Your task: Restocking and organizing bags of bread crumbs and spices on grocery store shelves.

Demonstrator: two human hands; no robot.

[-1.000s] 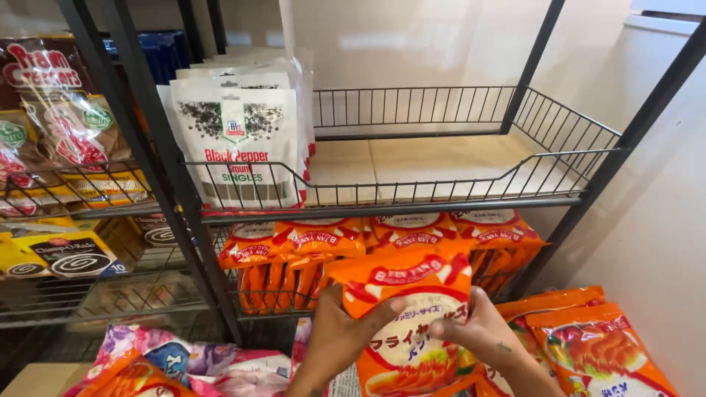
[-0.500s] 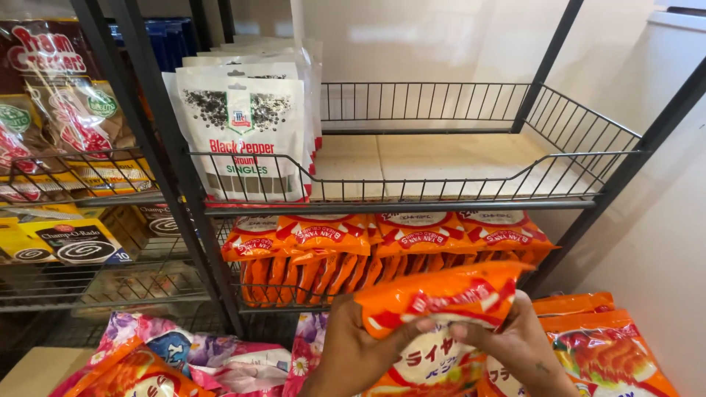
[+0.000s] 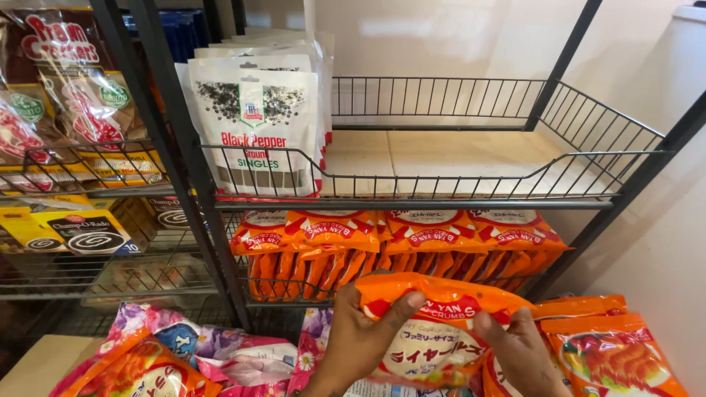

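Observation:
An orange packet of breadcrumbs [image 3: 434, 331] with a pale window lies tilted between both my hands, low in the middle of the view. My left hand [image 3: 360, 338] grips its left side with the thumb across the top edge. My right hand [image 3: 518, 353] pinches its right side. Just behind it, the middle wire shelf [image 3: 397, 298] holds rows of matching orange packets [image 3: 397, 242] standing upright. More orange packets [image 3: 610, 353] lie at the lower right beside my right hand.
The upper wire shelf [image 3: 456, 195] carries white pepper pouches [image 3: 254, 117] on its left part and a bare board on its right. A second rack at left holds snack bags [image 3: 73, 95]. Pink and floral packets [image 3: 213, 353] lie at lower left. A pale wall stands at right.
The orange packet has tipped from upright to nearly flat in my hands and sits a little lower. The view has shifted slightly down and closer to the shelves.

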